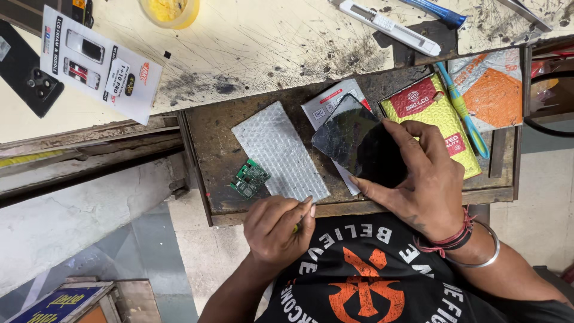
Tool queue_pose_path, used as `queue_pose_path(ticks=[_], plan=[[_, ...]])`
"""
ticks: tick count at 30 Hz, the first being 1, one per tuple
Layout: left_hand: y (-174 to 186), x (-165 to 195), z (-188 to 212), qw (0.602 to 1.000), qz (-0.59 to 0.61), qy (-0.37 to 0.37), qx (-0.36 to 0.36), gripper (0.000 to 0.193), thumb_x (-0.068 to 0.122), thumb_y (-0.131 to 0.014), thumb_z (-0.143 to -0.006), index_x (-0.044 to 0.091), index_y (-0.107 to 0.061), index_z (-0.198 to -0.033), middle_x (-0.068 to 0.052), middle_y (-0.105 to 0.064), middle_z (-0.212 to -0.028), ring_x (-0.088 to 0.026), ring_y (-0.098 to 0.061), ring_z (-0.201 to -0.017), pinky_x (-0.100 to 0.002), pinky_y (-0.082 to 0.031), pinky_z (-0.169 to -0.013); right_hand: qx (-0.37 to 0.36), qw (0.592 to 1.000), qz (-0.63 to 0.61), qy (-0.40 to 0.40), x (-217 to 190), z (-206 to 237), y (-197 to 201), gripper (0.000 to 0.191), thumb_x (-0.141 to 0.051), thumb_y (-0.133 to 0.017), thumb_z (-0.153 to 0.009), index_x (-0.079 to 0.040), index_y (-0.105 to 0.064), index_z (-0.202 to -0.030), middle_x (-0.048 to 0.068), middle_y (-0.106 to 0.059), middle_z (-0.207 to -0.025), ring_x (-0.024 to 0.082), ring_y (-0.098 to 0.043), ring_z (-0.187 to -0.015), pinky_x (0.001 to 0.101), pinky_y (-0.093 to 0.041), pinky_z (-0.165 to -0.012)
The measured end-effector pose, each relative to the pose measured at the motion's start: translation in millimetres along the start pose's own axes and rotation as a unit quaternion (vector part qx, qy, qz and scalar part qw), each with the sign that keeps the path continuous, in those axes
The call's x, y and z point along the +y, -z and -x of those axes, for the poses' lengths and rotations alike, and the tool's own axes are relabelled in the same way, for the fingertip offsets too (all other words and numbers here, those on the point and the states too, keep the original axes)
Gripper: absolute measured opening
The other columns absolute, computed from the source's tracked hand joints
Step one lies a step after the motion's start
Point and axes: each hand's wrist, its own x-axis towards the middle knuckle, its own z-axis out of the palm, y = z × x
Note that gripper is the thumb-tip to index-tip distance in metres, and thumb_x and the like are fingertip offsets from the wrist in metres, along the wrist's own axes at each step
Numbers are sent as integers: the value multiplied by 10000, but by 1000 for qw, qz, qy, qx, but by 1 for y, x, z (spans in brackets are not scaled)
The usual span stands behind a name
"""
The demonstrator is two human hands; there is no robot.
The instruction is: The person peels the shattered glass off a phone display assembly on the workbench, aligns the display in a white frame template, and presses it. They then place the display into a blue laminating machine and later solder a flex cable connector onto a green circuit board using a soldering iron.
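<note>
Right hand (427, 179) grips a cracked phone screen panel (353, 140): thumb along the near edge, fingers curled over the far end. Panel is a flat rounded rectangle, glossy black glass webbed with cracks; long axis runs from about 10 o'clock to 4 o'clock, free end pointing toward 10. It sits over the middle of a dark, scuffed wooden tray (209, 155), tilted, overlapping a small white carton (330, 103).

Left hand (278, 230) at the tray's 6 o'clock edge, clenched on a thin yellowish tool (296, 227), mostly hidden in the fist; kind not clear.

At 9 o'clock of the panel: a bubble-wrap sheet (278, 152), rectangular, dimpled, translucent, long axis 11 to 5. Small green circuit board (249, 177) just beside its lower left corner.

At 3 o'clock: yellow padded pouch (445, 119) with red labels, a blue-handled tool (463, 113) lying across its edge.

Pale scratched bench top (269, 42) at 12 o'clock carries a white utility knife (388, 25)
</note>
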Motion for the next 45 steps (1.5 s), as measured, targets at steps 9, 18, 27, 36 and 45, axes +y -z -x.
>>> queue_pose_path(ticks=[9, 18, 27, 36, 45], plan=[[-3, 6, 2, 1000, 0, 5, -16, 105, 79, -816, -886, 21, -766, -958, -29, -665, -872, -133, -648, -744, -278, -487, -607, 7, 1000, 2, 7, -2, -1, -2, 861, -435, -935, -654, -71, -646, -1379, 147, -642, -1178, 306, -711, -910, 406, -584, -709], [-14, 7, 13, 1000, 1, -1, -6, 101, 116, -778, -931, 27, -754, -973, -25, -666, -902, -127, -659, -786, -273, -511, -647, 4, 1000, -7, 14, -3, -1, -2, 854, -434, -932, -669, -53, -642, -1377, 151, -638, -1175, 297, -710, -866, 396, -582, -669], [-16, 13, 13, 1000, -6, 4, -14, 120, 121, -786, -917, 32, -739, -982, -30, -652, -918, -142, -654, -779, -287, -505, -656, 4, 1000, -21, 16, -4, 0, -4, 854, -436, -926, -680, -45, -635, -1381, 150, -638, -1177, 284, -705, -849, 386, -579, -659], [-15, 17, 14, 999, 23, 16, -23, 164, 86, -810, -892, 18, -747, -1027, -29, -666, -942, -140, -668, -807, -285, -521, -682, -8, 1000, -30, -3, -6, -1, -3, 862, -446, -928, -665, -45, -639, -1372, 157, -640, -1179, 275, -703, -788, 382, -575, -623], [-13, 20, 15, 999, 14, 22, -35, 188, 77, -825, -861, 28, -752, -1027, -17, -666, -945, -153, -683, -829, -310, -514, -735, 8, 1000, -19, 16, -7, -2, -3, 855, -442, -927, -676, -44, -640, -1375, 157, -637, -1189, 292, -710, -873, 390, -588, -682]])
